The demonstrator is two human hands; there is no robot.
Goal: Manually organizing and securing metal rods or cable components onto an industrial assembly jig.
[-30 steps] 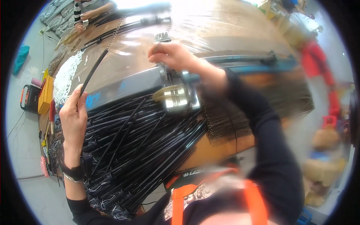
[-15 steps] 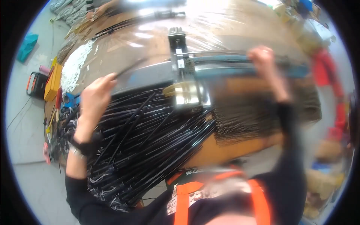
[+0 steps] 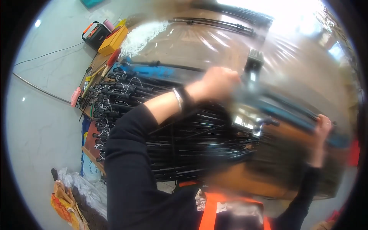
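My left hand (image 3: pixel 220 82) is smeared by motion, its fingers curled, beside the upright metal clamping fixture (image 3: pixel 253 65). Whatever it may hold is hidden. A black rod (image 3: pixel 180 67) with a collar lies along a blue strip on the left and runs toward this hand. Far to the right, my right hand (image 3: pixel 323 126) is closed at the end of a thin dark rod (image 3: pixel 295 105), which lies along the blue rail (image 3: pixel 285 109). Below the fixture sits a shiny metal block (image 3: pixel 247 122) with a black knob.
Many black rods (image 3: pixel 188 149) with white ties at their left ends are piled near me. A blurred dark stack (image 3: pixel 295 161) lies at right. White pieces (image 3: pixel 143 38), a yellow box (image 3: pixel 113 40) and more rods (image 3: pixel 214 23) are at the back.
My left hand has moved right to the fixture, and the rod it held up no longer shows raised. My right hand is now farther along the rail, lower. The view has swung left.
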